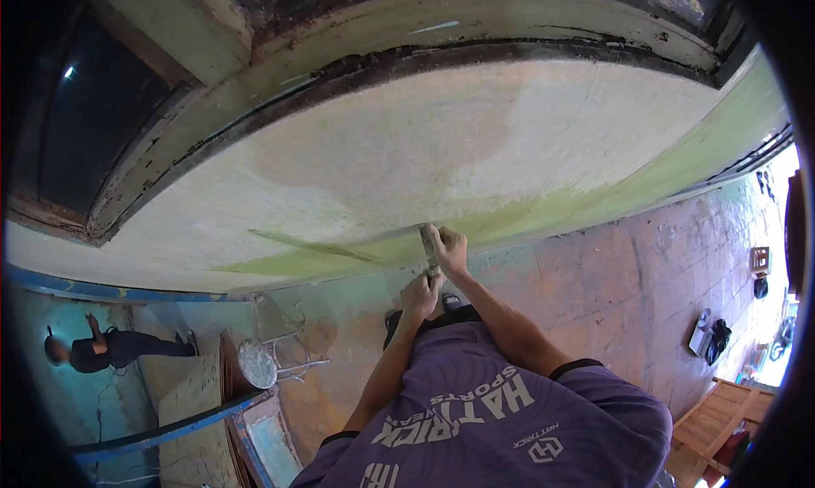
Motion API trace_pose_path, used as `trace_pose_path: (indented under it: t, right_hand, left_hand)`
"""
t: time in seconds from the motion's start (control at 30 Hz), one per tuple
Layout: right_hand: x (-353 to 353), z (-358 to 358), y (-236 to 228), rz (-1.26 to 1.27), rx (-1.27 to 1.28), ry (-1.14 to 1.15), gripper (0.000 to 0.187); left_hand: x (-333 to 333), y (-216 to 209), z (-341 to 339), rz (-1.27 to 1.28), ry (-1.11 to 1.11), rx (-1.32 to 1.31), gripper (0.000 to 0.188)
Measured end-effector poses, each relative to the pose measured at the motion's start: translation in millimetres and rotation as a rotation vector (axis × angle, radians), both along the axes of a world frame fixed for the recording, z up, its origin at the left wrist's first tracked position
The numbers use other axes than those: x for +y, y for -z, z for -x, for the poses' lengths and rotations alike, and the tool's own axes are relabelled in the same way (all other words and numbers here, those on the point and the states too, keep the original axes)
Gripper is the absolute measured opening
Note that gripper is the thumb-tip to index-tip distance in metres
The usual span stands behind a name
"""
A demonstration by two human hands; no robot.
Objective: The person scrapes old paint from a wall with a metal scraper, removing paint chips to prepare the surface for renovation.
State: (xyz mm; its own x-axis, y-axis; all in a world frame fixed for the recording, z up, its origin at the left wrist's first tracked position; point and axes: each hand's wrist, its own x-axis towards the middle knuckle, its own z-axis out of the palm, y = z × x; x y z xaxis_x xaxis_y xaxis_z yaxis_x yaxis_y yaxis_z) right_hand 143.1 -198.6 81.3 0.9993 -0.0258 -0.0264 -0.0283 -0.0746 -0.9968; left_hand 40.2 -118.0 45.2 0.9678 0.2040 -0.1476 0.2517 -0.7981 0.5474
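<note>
My right hand (450, 252) is closed on a flat scraper (426, 240), its thin edge upward by the lower wall. Just below it, my left hand (418, 296) is closed, fingertips close to the lower end of the scraper. Whether it grips the same tool or another small thing is hidden. Ahead of both hands stretches the wall (373, 148), pale and scraped-looking above, with a band of green paint (509, 218) low down. A darker green streak (314, 246) slants across that band, left of my hands.
A worn wooden window frame (475, 21) runs above the wall. At left, a person (102, 350) stands beyond a blue-edged partition (187, 424), near a round-topped stool (257, 363). Tiled floor (586, 293) extends right, with a wooden piece of furniture (717, 420) and small items (701, 333).
</note>
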Motion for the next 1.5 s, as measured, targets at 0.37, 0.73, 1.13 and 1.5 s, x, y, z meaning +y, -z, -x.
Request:
trace_pose_path:
  t: [0.37,0.73,1.13,1.5]
  right_hand:
    - [0,-1,-9,-0.015,-0.015,0.088,0.046]
    - [-4,-6,-30,0.065,-0.004,0.056,0.044]
    - [3,0,-28,0.072,-0.029,0.001,0.041]
    - [13,-2,15,0.181,0.057,-0.029,0.042]
  left_hand:
    - [-1,-17,-2,0.074,0.013,0.079,0.045]
    - [-7,-27,-8,0.058,0.037,-0.006,0.046]
    - [5,-12,-9,0.038,-0.021,0.102,0.048]
    - [19,15,5,-0.067,-0.006,0.168,0.049]
